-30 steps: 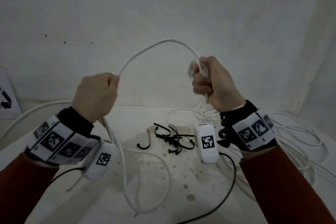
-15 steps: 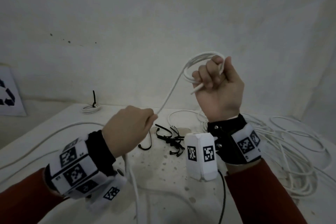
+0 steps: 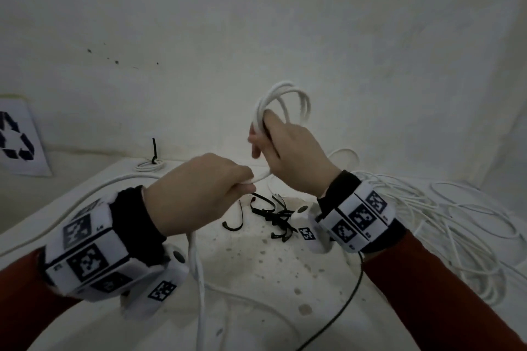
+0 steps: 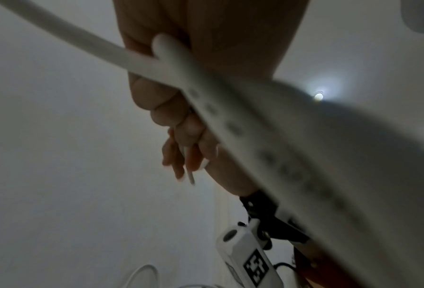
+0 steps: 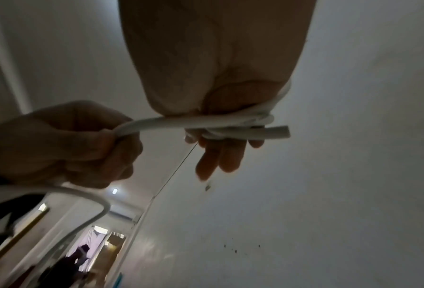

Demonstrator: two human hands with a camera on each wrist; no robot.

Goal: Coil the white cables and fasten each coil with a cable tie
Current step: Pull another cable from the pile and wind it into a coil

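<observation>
A pale wall fills the upper half of the head view, with a few dark specks on it and a recycling sign leaning at its left foot. Below it lies a white, stained table. The right side of the table carries a loose heap of cable, its thin white strands tangled and spreading toward the far right edge. At the back, near the wall, sits a finished coil with a black tie standing up from it. In the middle of the table lies a small pile of ties, black, curved and overlapping, with one lying a little apart to the left.

Both hands are raised above the table, close together. The right hand carries the coil of white cable looped around it, several turns standing up above the knuckles; in the right wrist view the fingers point out nearly straight with the turns wrapped across them and the cut cable end sticking out to the side. The left hand is clamped in a fist around the cable, which runs from its thumb side straight to the coil and drops from the fist down to the table.
</observation>
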